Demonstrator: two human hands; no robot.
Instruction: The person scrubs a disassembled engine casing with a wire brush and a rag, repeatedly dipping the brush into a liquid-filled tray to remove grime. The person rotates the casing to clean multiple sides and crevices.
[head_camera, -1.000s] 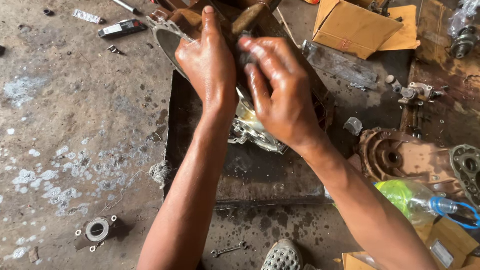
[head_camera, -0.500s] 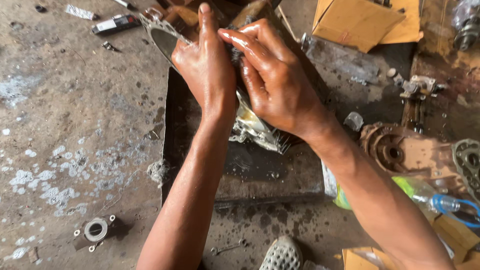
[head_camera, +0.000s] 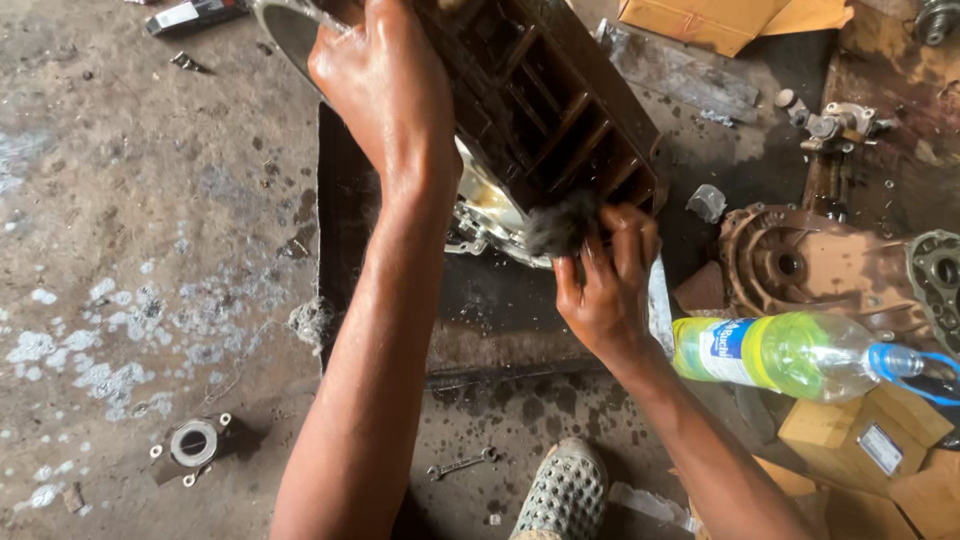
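My left hand (head_camera: 385, 85) grips the upper part of a large, dirty ribbed metal engine casing (head_camera: 560, 110) and holds it tilted over a shallow dark metal tray (head_camera: 500, 330). Lower down, my right hand (head_camera: 605, 290) holds a dark scrubbing wad (head_camera: 560, 225) pressed against the casing's lower edge. The casing's pale rim (head_camera: 480, 215) shows wet and shiny beside my left wrist. Both hands glisten with oily liquid.
A plastic bottle of green liquid (head_camera: 790, 355) lies at the right beside rusty housing parts (head_camera: 800, 265). Cardboard boxes (head_camera: 700, 20) sit at the top right. A small wrench (head_camera: 460, 463), a small bearing housing (head_camera: 190, 445) and my shoe (head_camera: 565, 495) are on the stained concrete floor.
My right hand has slid with the wad from the casing's top, beside the left hand, down to its lower edge. The view has shifted, showing more of the bottle.
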